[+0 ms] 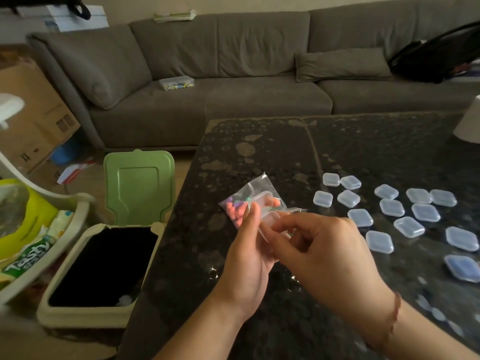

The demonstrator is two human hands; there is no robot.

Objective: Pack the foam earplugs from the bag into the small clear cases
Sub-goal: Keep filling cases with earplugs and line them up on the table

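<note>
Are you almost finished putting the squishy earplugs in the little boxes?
Not nearly. Done: nothing clearly; one case at the far right looks bluish, maybe filled. In hand: the left hand holds the bag of pink and purple earplugs together with an open clear case, and the right hand is working at it. Left: the many closed cases on the dark table look empty.
</note>
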